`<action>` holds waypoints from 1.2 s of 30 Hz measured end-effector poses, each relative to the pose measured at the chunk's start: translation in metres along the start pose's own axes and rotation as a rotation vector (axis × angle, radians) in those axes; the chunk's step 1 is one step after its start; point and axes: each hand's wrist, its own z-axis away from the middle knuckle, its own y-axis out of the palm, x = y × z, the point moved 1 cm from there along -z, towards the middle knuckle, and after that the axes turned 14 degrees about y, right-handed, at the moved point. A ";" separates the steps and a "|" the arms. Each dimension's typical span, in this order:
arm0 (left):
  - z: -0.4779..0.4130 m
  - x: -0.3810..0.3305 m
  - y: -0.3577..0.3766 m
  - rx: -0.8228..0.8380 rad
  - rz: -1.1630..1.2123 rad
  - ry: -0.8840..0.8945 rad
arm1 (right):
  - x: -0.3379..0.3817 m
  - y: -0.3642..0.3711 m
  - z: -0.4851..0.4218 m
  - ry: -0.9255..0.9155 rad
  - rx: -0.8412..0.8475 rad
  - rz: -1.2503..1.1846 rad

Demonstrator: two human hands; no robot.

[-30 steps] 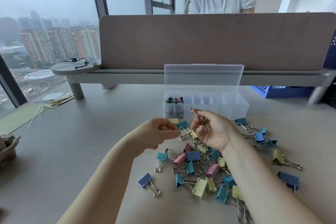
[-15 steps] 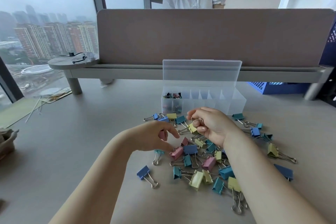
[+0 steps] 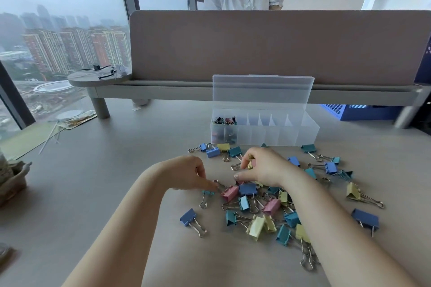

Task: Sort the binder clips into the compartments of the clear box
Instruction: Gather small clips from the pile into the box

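The right hand [image 3: 263, 170] makes a narrow grip, index finger and thumb curled on a small yellow clip [image 3: 250, 165] low over the desk [image 3: 105, 193]. The left hand [image 3: 186, 175] has curled fingers, the tips at the wire handle of a pink clip [image 3: 229, 193]; I cannot tell if this grip closes on it. The other binder clips [image 3: 256, 226] lie scattered around both hands, near the open clear box [image 3: 291, 135], which holds small clips at its left end.
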 end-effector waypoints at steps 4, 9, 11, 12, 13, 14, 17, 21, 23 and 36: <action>-0.005 -0.009 0.007 0.019 -0.130 -0.036 | 0.002 0.005 0.000 0.041 -0.035 0.139; -0.007 -0.014 0.011 0.000 -0.154 -0.008 | 0.003 0.007 0.001 0.038 -0.056 0.163; -0.007 -0.014 0.010 0.004 -0.139 0.010 | 0.004 0.008 0.001 0.035 -0.080 0.134; -0.006 -0.014 0.009 0.003 -0.134 0.020 | 0.004 0.008 0.000 0.035 -0.096 0.091; -0.005 -0.014 0.008 -0.001 -0.134 0.029 | 0.004 0.006 0.000 0.033 -0.109 0.013; -0.005 -0.014 0.007 -0.005 -0.135 0.034 | 0.004 0.004 0.000 0.036 -0.103 -0.104; -0.004 -0.013 0.008 -0.028 -0.141 0.025 | 0.001 -0.003 -0.003 0.113 0.129 -0.696; -0.001 -0.015 0.009 -0.042 -0.163 0.005 | -0.010 -0.007 -0.001 0.246 0.439 -1.368; 0.003 -0.017 0.011 -0.050 -0.154 0.003 | -0.016 -0.009 0.001 0.228 0.481 -1.467; 0.013 -0.018 0.030 -0.241 -0.076 0.046 | -0.022 0.005 0.043 -0.133 0.149 -0.138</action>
